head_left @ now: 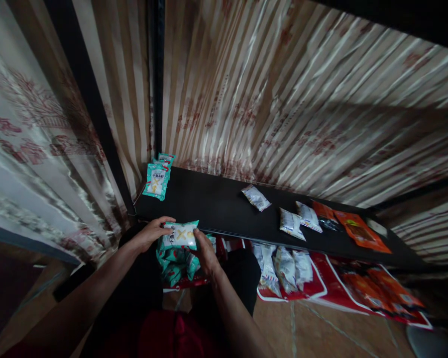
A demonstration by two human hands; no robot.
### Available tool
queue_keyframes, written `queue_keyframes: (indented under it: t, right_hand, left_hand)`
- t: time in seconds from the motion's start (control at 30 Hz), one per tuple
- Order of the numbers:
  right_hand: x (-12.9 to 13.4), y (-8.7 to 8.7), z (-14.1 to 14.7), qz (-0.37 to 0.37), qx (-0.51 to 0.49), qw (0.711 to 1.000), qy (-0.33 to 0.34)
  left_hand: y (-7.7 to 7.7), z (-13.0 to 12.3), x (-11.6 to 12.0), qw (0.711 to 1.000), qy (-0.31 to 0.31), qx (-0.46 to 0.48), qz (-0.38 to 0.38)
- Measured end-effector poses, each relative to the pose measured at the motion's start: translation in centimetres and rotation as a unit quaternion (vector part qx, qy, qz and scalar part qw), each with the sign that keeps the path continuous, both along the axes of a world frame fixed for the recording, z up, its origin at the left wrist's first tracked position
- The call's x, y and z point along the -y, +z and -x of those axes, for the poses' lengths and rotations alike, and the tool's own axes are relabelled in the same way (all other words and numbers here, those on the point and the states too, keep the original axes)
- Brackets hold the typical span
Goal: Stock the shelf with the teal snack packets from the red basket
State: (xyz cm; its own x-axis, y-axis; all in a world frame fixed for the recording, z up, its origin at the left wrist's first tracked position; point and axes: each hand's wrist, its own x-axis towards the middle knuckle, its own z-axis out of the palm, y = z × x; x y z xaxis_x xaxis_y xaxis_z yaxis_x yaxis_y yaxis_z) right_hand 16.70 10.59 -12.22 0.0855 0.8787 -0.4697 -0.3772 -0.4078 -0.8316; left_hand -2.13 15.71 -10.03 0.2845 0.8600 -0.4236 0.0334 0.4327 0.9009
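The pillow-shaped teal-and-white plastic packet (181, 235) lies between both hands' fingers, printed face up, its long axis running crosswise from one hand to the other, with the lettering nearer the left end. The left hand (153, 233) grips that end, thumb and fingers parted by little more than the packet's edge; the right hand (206, 252) grasps the opposite end, its thumb on the near corner, though its other fingers are mostly hidden in the dim light. Just below the fingers sits a heap of teal plastic packets (171, 266). Beyond them stretches a long matte-black shelf (209, 201), bearing upright teal-and-white packets (157, 182) past the left fingers and, well right of the right fingers, silvery-white pillow packets (291, 223) and a flat orange packet (360, 231).
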Motion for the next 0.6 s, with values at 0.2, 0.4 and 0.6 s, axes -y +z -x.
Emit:
queue_keyframes:
  t: [0.2,0.4,0.6]
  right_hand:
    - [0.3,-0.2,-0.6,-0.028,0.000,0.996,0.082]
    - [0.6,-2.0,-1.4,0.001,0.025,0.994,0.107]
    - [1.1,-2.1,-0.3,0.015,-0.029,0.998,0.056]
  left_hand:
    - [-0.4,0.4,-0.6,0.997,-0.078,0.015,-0.017]
    - [-0.4,0.7,-1.4,0.991,-0.132,-0.013,-0.031]
    - [-1.4,0.2,-1.6,0.999,-0.042,0.011,-0.028]
